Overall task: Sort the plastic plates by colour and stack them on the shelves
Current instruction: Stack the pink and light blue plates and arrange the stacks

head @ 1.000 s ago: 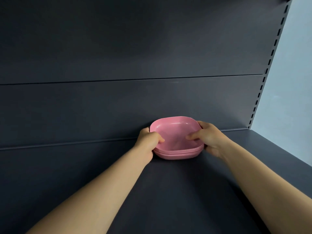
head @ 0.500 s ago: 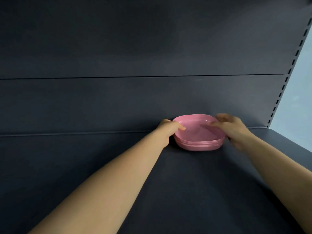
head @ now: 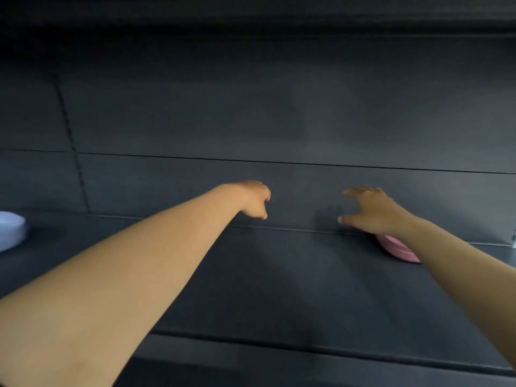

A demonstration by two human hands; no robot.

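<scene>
Rounded pink plates [head: 396, 248], matte shelf [head: 279, 275].

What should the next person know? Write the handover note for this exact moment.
Left hand: empty, loosely curled, raised over the shelf.
Right hand: empty, fingers spread, just above and left of the pink plates.
Pink plates: stacked at the back right of the shelf, partly hidden by the right forearm.
White dish: at the far left edge of the shelf, cut off by the frame.
Done: pink stack is set down.
Left: sort and stack the other colours; none are in view here.
</scene>
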